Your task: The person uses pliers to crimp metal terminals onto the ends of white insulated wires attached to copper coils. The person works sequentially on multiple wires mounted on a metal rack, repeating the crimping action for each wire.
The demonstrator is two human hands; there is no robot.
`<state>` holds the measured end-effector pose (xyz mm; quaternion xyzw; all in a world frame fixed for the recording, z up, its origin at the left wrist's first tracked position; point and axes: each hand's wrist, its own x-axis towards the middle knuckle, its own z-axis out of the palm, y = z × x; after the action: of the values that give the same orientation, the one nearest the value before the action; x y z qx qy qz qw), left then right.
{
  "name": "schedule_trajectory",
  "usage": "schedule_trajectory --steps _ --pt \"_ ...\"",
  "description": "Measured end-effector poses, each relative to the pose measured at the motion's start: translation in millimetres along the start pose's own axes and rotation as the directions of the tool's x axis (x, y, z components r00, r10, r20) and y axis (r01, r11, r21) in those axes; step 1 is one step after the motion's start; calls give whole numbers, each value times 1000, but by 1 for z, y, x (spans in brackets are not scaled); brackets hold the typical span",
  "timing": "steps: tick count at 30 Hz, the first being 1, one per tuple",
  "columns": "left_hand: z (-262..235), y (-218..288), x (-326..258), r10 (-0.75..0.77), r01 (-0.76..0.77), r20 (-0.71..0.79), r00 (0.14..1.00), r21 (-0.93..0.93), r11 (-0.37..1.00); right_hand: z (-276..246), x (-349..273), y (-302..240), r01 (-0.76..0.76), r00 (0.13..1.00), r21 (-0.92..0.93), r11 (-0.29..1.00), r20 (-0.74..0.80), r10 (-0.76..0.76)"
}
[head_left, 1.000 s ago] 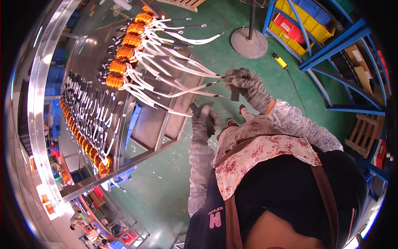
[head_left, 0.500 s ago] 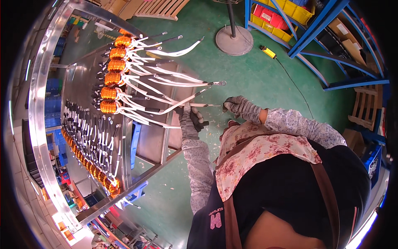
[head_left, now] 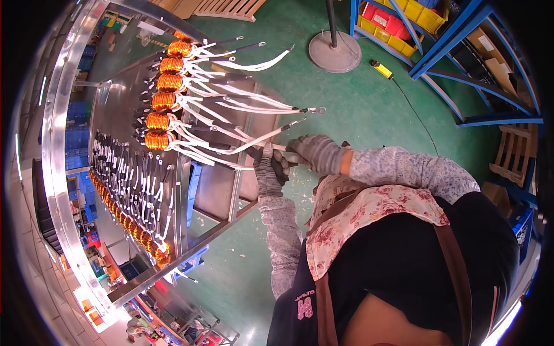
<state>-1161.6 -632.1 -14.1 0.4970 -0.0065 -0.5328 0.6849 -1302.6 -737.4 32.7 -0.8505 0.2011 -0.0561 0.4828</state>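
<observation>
My left hand, in a grey glove, is closed around a white-sleeved wire beside the rack's edge. A dark part of the glove or a dark object shows below its fingers; I cannot tell which. My right hand, also gloved, meets it from the right, fingers pinched at the wire's free end, which they hide. The wires run from a row of orange copper-wound coils on the left. Several other white leads hang out over the edge, among them one with a metal lug at its tip.
A steel rack frame surrounds the coils, with a second row of smaller coils lower left. Across the green floor stand a round grey pole base and a blue shelf with yellow bins. A yellow device with a cable lies there.
My right hand has moved left, from apart to touching the wire's end at my left hand. My left hand stays closed by the rack's edge. The view has shifted slightly.
</observation>
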Motion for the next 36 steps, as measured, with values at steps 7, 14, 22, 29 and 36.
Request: schedule_trajectory --steps 7,14,22,29,36 --pt "3 3 -4 4 -4 -16 1000 -23 1000 5 4 26 -631 772 769 -98 636 20" --pt "-3 0 -21 98 -84 -36 995 292 953 24 14 48 -620 784 775 121 602 154" --pt "14 -6 -42 -31 -17 115 993 393 920 1 12 -11 238 939 128 963 -282 -194" --pt "43 -3 -31 -203 69 238 950 475 877 -13 16 15 177 924 933 313 -267 273" --pt "-2 -25 22 -215 222 67 974 -139 965 -73 4 38 -187 949 905 381 65 309"
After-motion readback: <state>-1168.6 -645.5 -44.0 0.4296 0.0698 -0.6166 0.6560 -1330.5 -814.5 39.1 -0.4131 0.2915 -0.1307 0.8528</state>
